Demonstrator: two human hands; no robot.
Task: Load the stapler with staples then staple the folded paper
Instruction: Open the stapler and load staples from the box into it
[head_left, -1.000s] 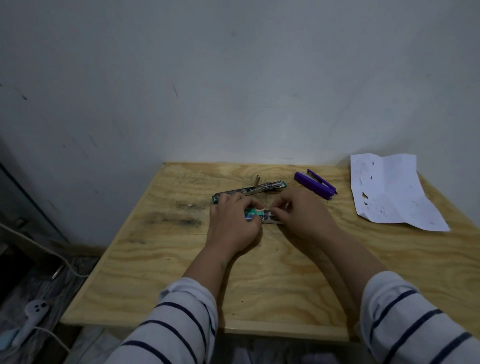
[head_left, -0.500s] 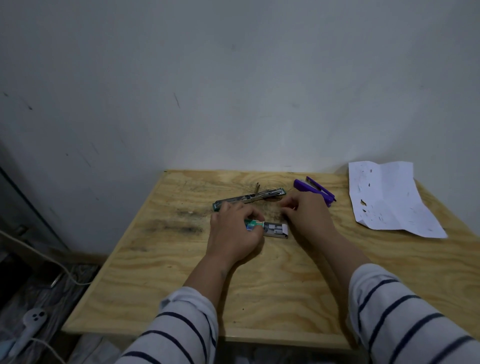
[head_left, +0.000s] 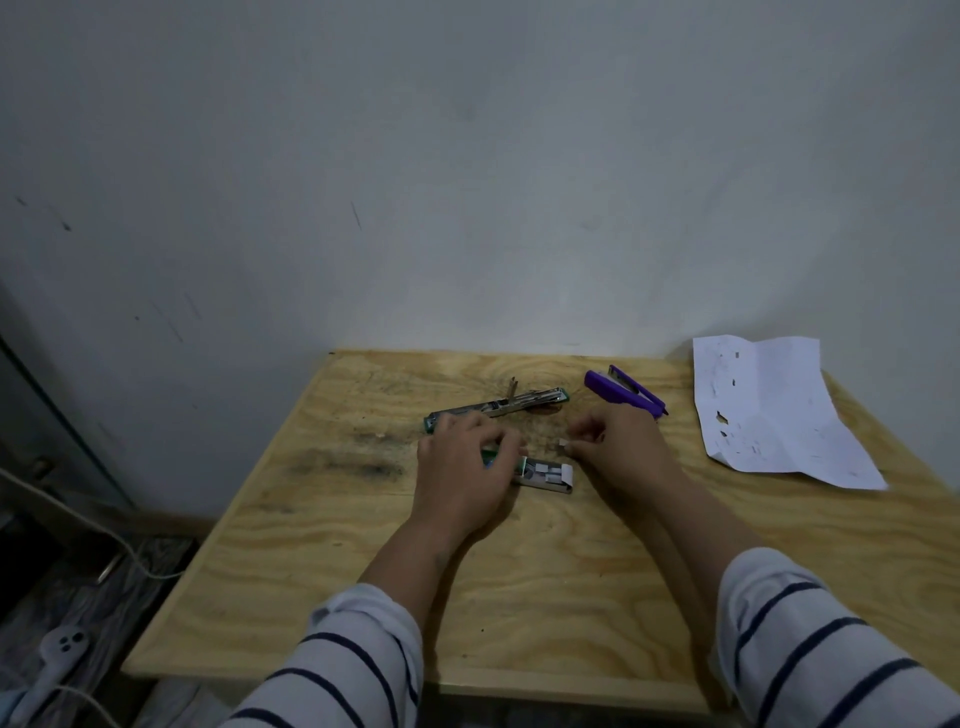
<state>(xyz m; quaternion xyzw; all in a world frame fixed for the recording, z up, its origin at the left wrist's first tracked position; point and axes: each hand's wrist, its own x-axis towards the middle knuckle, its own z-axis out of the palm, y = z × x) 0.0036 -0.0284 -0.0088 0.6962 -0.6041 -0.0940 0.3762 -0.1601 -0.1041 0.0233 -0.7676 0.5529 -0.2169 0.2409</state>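
Plywood table (head_left: 519, 597) set against a pale wall. Left hand (head_left: 462, 467), fingers curled down, pins the green end of an open staple box (head_left: 543, 475) near the table's middle; its tray slides out to the right, with staple strips showing inside. Right hand (head_left: 618, 447), just right of the box, pinches a small strip of staples (head_left: 562, 443) between thumb and fingertips. Beyond the hands lies the green stapler (head_left: 498, 408), opened out flat. Far right of it, a purple stapler (head_left: 623, 392). The creased paper (head_left: 769, 410) lies unfolded at the far-right edge.
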